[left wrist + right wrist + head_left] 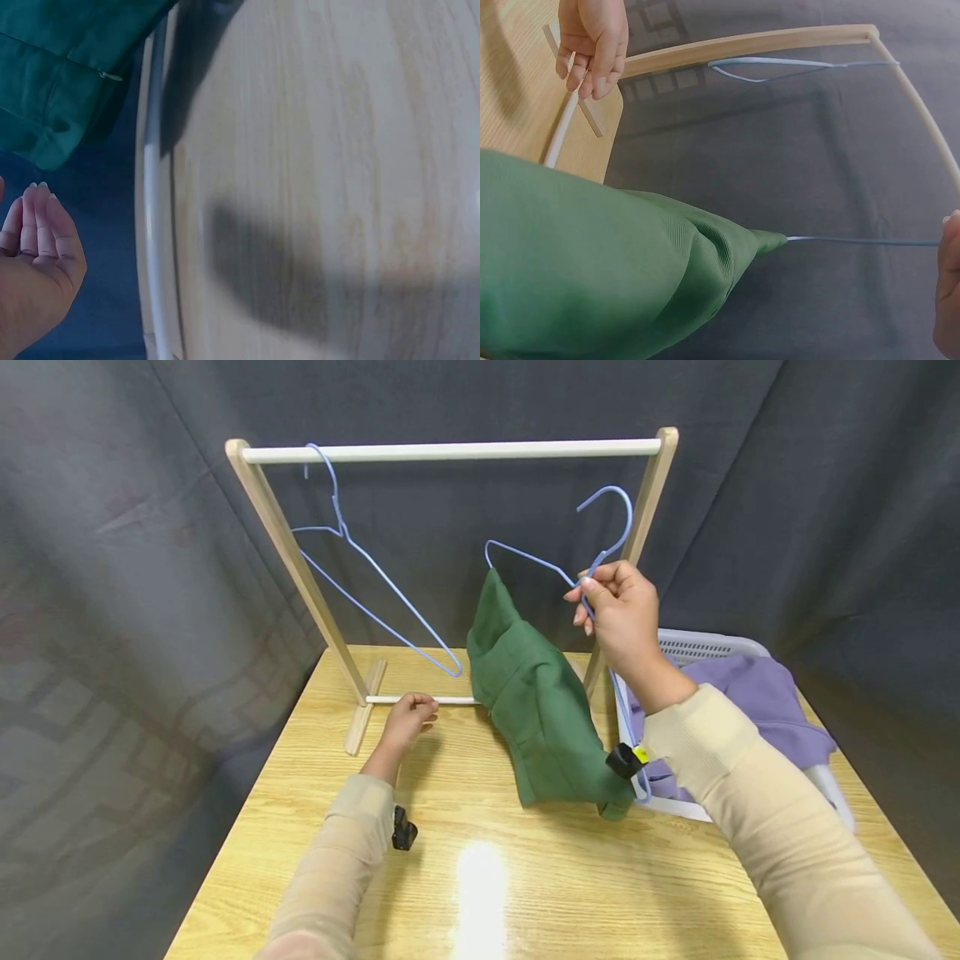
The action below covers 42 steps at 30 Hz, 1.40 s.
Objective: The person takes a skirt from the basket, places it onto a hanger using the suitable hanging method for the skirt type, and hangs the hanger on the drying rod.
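Observation:
My right hand (626, 614) pinches a blue wire hanger (631, 514) just below its hook, in front of the rack's right post. A green garment (540, 710) hangs from one shoulder of that hanger and droops toward the table; the hanger's other end sticks out bare beside it. In the left wrist view a small zip pull shows on the green cloth (52, 75). My left hand (405, 722) holds nothing, its fingers loosely bent, near the rack's lower bar and apart from the garment. Whether it touches the bar I cannot tell.
A wooden rack with a white top bar (450, 453) stands on the table (420, 893). Another blue hanger (390, 583), bare, hangs at its left end. To the right, a pale plastic basket (757, 646) holds purple clothing (750, 693). Dark curtain (465, 402) closes off the back.

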Each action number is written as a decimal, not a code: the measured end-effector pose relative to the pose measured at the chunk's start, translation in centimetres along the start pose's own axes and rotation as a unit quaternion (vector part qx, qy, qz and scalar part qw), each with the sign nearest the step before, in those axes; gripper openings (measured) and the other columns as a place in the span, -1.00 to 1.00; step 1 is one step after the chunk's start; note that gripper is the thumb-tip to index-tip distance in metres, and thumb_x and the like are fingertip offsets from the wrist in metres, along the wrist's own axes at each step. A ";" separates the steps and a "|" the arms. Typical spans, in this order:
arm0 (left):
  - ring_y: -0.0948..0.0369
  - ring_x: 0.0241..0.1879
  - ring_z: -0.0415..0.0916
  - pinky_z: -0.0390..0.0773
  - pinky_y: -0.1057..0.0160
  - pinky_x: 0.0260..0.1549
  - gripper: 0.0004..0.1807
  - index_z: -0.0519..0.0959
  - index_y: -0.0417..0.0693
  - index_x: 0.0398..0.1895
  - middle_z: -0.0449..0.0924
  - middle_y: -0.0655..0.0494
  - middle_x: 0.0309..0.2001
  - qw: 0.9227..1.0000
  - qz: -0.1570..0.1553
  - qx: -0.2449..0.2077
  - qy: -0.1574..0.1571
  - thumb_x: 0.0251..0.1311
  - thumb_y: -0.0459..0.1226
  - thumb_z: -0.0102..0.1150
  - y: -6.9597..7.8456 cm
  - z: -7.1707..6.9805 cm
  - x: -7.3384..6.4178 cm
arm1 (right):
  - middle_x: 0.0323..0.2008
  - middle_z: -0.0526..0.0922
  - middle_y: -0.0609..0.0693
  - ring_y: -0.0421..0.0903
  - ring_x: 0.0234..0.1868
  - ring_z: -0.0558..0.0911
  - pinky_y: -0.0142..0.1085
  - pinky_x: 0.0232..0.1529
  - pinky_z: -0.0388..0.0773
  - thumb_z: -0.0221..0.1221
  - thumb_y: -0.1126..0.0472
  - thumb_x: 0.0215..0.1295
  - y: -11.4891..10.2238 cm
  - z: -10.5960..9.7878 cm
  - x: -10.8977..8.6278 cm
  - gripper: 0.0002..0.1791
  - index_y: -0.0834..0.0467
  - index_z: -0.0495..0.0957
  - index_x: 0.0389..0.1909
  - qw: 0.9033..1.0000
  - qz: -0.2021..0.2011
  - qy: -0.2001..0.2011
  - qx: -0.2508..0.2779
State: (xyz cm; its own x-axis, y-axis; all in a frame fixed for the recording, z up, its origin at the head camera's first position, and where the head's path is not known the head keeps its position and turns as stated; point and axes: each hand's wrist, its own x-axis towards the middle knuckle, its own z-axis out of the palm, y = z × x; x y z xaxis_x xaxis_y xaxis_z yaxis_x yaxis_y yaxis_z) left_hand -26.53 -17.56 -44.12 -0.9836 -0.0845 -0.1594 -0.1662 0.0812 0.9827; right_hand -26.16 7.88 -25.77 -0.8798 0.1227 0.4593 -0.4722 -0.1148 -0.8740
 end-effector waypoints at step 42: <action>0.26 -0.35 0.34 0.41 0.33 -0.31 -0.68 0.23 -0.35 -0.05 0.32 0.04 -0.28 0.989 0.102 -0.060 0.087 0.13 -0.40 -0.11 6.2 -1.0 -1.5 | -0.72 0.51 0.00 -0.24 -0.86 0.36 -0.54 -0.85 0.22 -0.02 0.50 0.14 -0.6 -0.1 3.0 -0.85 0.25 0.33 -0.55 0.999 0.015 0.041 0.003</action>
State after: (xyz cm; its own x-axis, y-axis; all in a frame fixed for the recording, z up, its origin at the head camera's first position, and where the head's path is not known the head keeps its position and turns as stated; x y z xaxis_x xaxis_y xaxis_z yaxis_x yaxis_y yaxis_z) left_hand -26.05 -17.95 -37.73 -0.9673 -0.2484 0.0511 0.0539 -0.0042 0.9985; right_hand -28.55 8.39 -23.86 -0.8860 0.1989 0.4188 -0.4468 -0.1250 -0.8859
